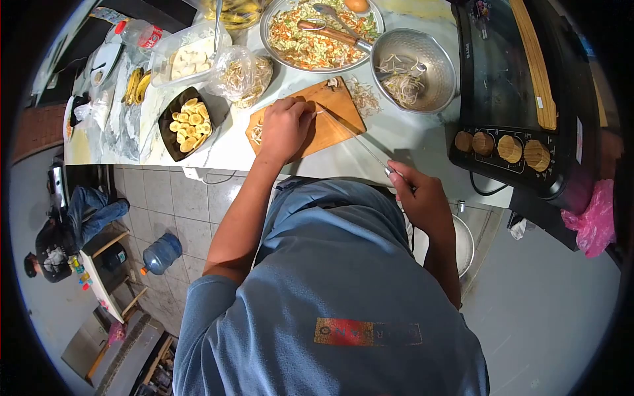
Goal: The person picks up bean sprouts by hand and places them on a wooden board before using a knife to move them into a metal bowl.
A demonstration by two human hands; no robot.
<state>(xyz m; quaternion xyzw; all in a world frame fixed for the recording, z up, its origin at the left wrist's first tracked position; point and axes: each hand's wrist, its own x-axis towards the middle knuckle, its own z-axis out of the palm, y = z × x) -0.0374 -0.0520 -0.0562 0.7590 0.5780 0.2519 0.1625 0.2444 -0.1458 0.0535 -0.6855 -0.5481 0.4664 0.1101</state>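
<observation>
Left hand (pixel 285 125) pressed palm-down on the wooden cutting board (pixel 330 122), fingers curled over a small bunch of bean sprouts (pixel 259 132) at the board's near-left edge. Right hand (pixel 422 198) well off the board, nearer the body and to the board's right, clenched around the handle of a knife (pixel 350 132); thin blade running from that fist back up across the board, tip close to the left hand's fingertips. More loose sprouts (pixel 363 96) scattered at the board's far-right corner, spilling onto the pale surface (pixel 409 142).

Just right of the board: a metal colander (pixel 416 69) holding sprouts. Beyond the board: a wide metal bowl (pixel 271 26) of shredded mixed vegetables with a wooden-handled utensil (pixel 327 32) and an egg (pixel 357 5) resting in it. Beyond the board's left corner: a clear plastic bag of sprouts (pixel 241 76), touching a plastic container (pixel 188 59) of pale pieces. Left of the board: a black tray of banana slices (pixel 190 124), then whole bananas (pixel 136 86) farther left. Far right of the board: a black oven (pixel 522 99) with four wooden knobs, and a pink bag (pixel 594 221) past it.

Below the surface, well to the board's left: a tiled floor with a blue water jug (pixel 162 253) and a seated person (pixel 66 231).
</observation>
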